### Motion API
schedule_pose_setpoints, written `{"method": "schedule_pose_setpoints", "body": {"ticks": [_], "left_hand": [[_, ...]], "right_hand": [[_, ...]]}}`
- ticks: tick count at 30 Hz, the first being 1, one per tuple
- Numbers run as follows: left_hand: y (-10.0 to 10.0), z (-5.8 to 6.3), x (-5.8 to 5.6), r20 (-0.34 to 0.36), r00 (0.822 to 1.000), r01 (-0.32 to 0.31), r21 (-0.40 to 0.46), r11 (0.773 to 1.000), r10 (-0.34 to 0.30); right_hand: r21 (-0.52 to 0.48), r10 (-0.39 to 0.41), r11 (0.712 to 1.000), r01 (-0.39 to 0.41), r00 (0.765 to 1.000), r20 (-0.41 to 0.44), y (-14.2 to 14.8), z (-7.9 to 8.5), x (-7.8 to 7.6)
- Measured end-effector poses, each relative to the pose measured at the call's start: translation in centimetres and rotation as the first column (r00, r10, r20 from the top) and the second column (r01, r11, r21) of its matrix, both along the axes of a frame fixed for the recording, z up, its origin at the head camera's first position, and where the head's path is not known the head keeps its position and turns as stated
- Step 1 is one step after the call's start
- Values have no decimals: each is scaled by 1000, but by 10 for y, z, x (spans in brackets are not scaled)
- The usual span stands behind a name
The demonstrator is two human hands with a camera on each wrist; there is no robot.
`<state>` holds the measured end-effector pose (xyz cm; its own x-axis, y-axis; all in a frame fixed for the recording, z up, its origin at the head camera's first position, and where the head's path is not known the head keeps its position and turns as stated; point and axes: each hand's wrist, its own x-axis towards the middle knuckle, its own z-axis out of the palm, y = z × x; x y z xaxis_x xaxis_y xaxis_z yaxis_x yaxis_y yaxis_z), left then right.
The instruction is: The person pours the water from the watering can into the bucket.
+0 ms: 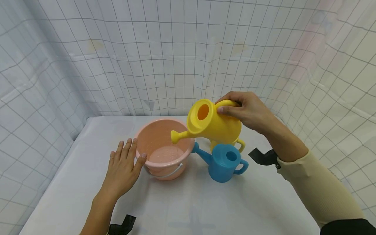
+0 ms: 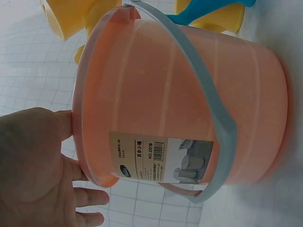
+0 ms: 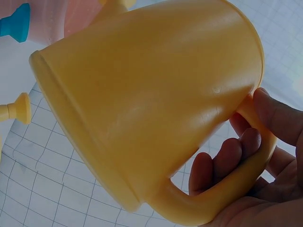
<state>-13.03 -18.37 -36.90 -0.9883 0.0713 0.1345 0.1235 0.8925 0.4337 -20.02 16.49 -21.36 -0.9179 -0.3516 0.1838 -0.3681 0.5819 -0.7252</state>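
My right hand (image 1: 249, 109) grips the handle of a yellow watering can (image 1: 223, 125), fingers wrapped through the loop in the right wrist view. The can is raised and tipped left, its spout head over the right part of a pink bucket (image 1: 167, 164). My left hand (image 1: 124, 166) is spread with straight fingers at the bucket's left rim; in the left wrist view its thumb meets the rim (image 2: 79, 118). A grey handle (image 2: 220, 118) hangs down the bucket's side, beside a printed label (image 2: 161, 158). Small droplets dot the bucket's inside.
A blue watering can (image 1: 221, 166) stands right of the bucket, spout toward it. Behind it, a second yellow watering can (image 1: 241, 145) is mostly hidden. White cloth covers the table (image 1: 188, 209); grid-patterned curtains (image 1: 164, 65) enclose the back and sides.
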Motion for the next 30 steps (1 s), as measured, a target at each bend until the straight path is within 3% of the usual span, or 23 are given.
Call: {"method": "schedule_pose_setpoints", "body": {"ticks": [30], "left_hand": [[0,-3,1,-26,1000,5,18,1000,-5]], "right_hand": [[23,-3,1000,3,1000,3,-2,2,2]]}}
